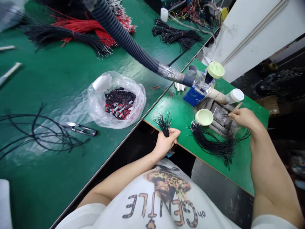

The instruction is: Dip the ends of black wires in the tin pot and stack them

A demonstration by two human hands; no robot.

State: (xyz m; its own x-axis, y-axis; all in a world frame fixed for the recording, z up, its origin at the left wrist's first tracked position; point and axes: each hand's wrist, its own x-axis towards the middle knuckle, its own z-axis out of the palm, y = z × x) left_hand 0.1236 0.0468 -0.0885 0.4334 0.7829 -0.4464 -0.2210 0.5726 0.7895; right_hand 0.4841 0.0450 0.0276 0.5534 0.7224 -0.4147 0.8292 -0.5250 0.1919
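My left hand [167,140] is closed round a bundle of black wires [164,122], whose bare silvery ends fan out above the fingers. Over at the right, my right hand [244,118] pinches thin black wires [225,115], their tips pointing left over a grey metal pot [218,114] with a shiny flat surface. How many wires it pinches is too small to tell. Below the pot, a larger bundle of black wires [212,141] lies curved on the small green table [166,105]. A pale yellow-green cup [204,117] stands between that bundle and the pot.
A ribbed hose [143,55] crosses above, ending at a blue box [194,95] by the pot. White [235,95] and pale green [215,69] containers stand behind. On the big green table are a plastic bag [116,99] of small parts, snips [82,128] and wire bundles [176,33].
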